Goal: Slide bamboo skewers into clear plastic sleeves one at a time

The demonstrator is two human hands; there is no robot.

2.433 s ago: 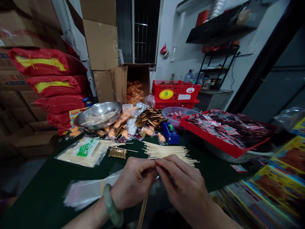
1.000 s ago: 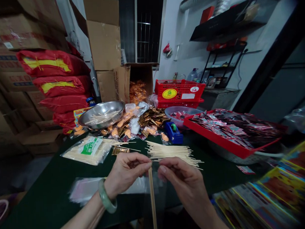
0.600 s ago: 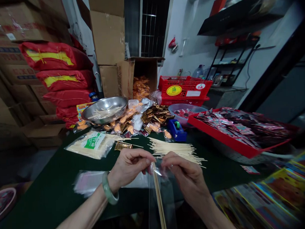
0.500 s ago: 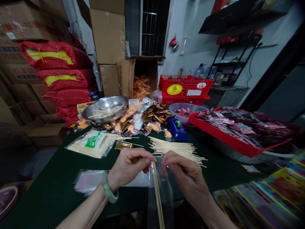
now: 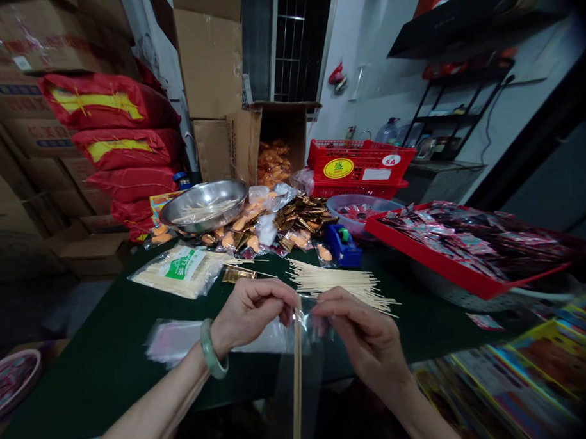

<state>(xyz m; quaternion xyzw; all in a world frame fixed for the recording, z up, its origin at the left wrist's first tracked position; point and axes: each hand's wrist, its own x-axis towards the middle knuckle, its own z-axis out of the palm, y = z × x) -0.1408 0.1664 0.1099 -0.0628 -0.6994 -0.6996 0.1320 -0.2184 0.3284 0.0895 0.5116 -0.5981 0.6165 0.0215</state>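
Between my hands hangs a clear plastic bag (image 5: 310, 366) with a few thin wooden sticks (image 5: 297, 379) upright inside it. My left hand (image 5: 258, 313), with a jade-green bangle at the wrist, pinches the top of the bag at the sticks' upper ends. On the other side of the opening, my right hand (image 5: 361, 329) pinches the bag's edge between thumb and fingers. Just beyond my hands lies a loose pile of wooden sticks (image 5: 333, 282). A stack of flat clear bags (image 5: 175, 341) rests under and beside my left forearm.
A steel bowl (image 5: 203, 206) of sticks and a packed bag of sticks (image 5: 179, 271) stand at the back left. Further right are a blue tape dispenser (image 5: 344, 246), a red basket (image 5: 358, 166) and a red tray (image 5: 429, 259) heaped with sachets. Colourful printed packs (image 5: 510, 378) lie front right.
The sticks and bag have swung from a slight slant to nearly vertical. Both hands keep their pinch almost in place, and the whole view has shifted a little.
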